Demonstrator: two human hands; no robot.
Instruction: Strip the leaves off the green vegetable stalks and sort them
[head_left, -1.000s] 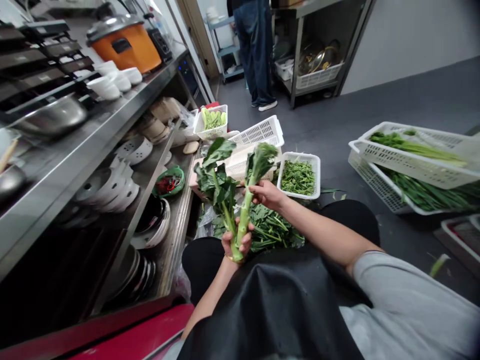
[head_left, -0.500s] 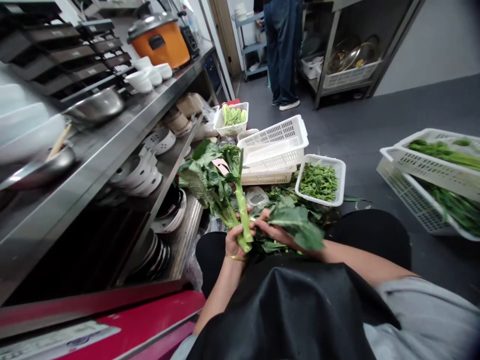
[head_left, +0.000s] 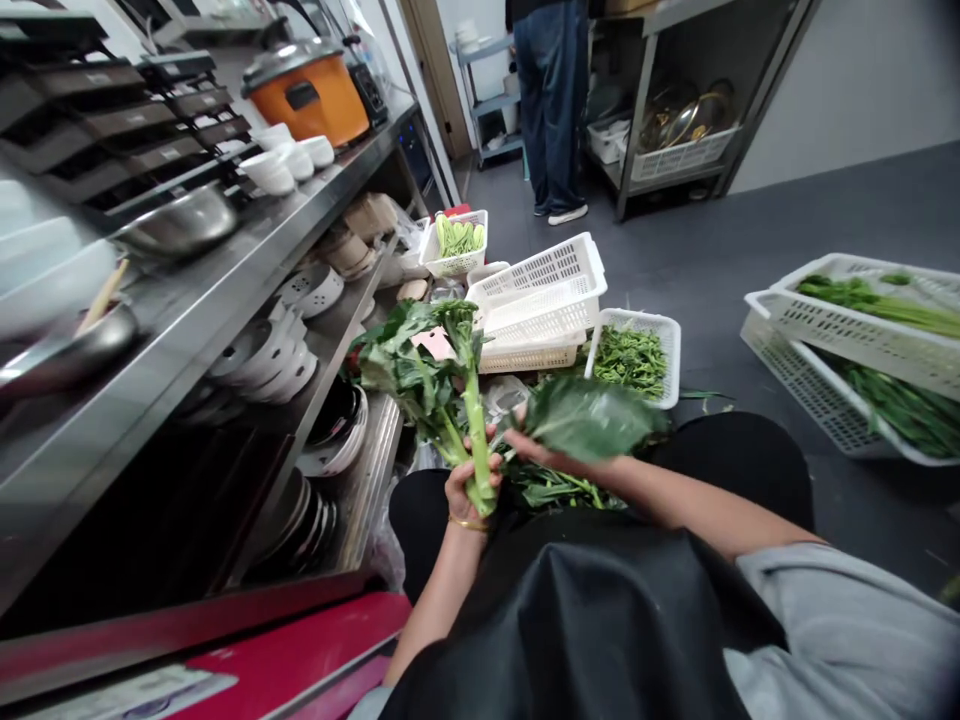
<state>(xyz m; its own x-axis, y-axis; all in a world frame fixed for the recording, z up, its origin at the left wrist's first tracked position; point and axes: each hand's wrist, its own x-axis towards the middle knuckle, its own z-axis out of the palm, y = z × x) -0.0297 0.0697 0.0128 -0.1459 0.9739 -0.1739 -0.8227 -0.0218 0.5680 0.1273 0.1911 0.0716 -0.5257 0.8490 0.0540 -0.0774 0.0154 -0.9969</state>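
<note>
Thick green stalks [head_left: 477, 425] with leafy tops stand in my left hand [head_left: 466, 490], whose fingers are wrapped round their lower ends. Just right of the stalks is my right hand [head_left: 529, 440], closed on a broad dark leaf [head_left: 596, 415] that lies over the wrist. The leaf and the right fingertips are slightly blurred. Under both hands, loose greens [head_left: 559, 488] are heaped between my knees. A white basket of cut greens [head_left: 675, 365] stands beyond the leaf.
White baskets [head_left: 536, 290] lie ahead, and a basket of pale green vegetables [head_left: 457, 240] is behind them. Stacked baskets of greens [head_left: 847, 335] stand at the right. A steel shelf [head_left: 225, 270] with bowls runs along the left. A person [head_left: 553, 110] stands at the back.
My right hand has moved slightly away from the stalks, with the leaf lifted and turned. My left hand still grips the stalks. The whole view has shifted a little.
</note>
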